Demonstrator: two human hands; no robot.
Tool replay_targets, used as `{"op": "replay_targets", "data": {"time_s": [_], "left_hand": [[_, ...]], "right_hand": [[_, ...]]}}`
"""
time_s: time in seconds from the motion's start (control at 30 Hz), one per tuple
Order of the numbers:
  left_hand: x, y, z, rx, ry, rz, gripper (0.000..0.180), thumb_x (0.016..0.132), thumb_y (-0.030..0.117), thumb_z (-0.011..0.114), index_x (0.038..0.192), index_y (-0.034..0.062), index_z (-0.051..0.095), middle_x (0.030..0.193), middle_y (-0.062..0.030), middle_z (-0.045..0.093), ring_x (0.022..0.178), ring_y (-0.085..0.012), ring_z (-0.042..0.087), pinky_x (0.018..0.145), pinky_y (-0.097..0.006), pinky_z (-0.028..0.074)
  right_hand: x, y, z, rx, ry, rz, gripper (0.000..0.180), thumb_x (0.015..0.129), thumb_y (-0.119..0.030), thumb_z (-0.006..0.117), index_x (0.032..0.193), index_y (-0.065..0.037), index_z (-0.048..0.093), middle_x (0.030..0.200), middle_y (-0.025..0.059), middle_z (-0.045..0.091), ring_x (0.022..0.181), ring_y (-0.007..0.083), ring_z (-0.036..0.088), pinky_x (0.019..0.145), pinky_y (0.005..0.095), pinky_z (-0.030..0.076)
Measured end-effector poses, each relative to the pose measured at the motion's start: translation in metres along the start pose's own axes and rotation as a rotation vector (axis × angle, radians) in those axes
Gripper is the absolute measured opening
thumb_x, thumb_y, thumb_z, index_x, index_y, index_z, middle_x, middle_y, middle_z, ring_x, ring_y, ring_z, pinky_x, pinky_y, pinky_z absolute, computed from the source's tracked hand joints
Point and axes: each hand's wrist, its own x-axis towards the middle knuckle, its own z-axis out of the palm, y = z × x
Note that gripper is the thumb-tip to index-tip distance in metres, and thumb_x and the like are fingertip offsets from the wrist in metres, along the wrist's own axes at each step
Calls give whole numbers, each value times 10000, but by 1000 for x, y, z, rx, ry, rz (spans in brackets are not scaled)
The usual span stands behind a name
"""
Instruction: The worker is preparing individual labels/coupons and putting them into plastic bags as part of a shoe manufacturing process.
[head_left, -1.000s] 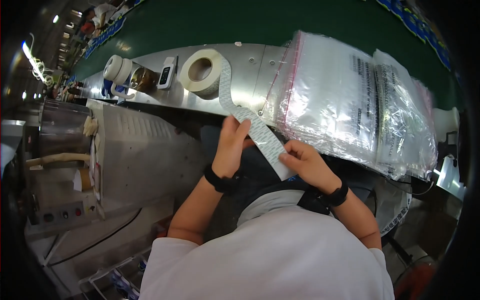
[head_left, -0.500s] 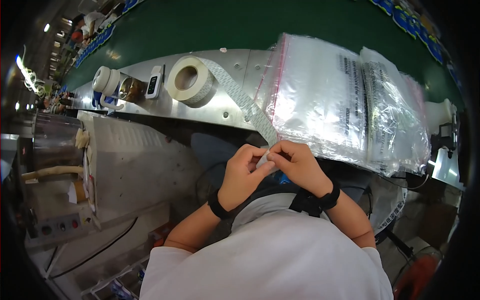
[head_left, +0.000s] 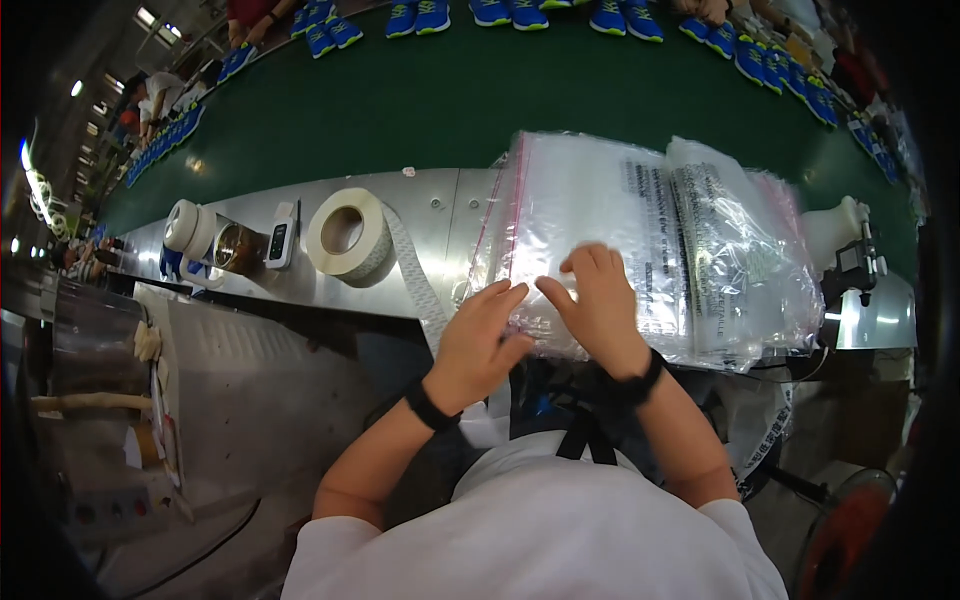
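On the steel shelf (head_left: 440,215) beside the green conveyor (head_left: 450,90), we see a roll of white labels (head_left: 347,235) at the left, its strip trailing down toward our left hand (head_left: 480,345). That hand has its fingers stretched flat, gripping nothing, fingertips touching the near edge of the stack of clear zip bags (head_left: 650,240). Our right hand (head_left: 595,305) lies open just beside it, palm pressed flat on the same stack, holding nothing.

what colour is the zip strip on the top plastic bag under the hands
Pinkish red, along the left edge of the clear plastic bag, seen in the head view.
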Motion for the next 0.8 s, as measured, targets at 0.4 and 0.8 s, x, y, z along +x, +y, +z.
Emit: {"op": "replay_targets", "data": {"time_s": [0.4,0.8], "left_hand": [[37,-15,-10,-208,-483,-370,325,907,229,439,1125,2,518,1159,-163,544,974,-315,558,845,-343,434],[122,-48,59,-1482,-450,-861,310,930,175,340,1152,-31,406,1065,-221,559,1024,-309,566,838,-383,492]], "right_hand": [[9,56,2,209,377,55,94,760,1,553,707,-6,476,824,124,495,727,245,499,607,329,422],[-9,39,-38,390,446,62,73,802,13,516,733,0,497,870,84,495,758,159,497,683,253,401]]}}
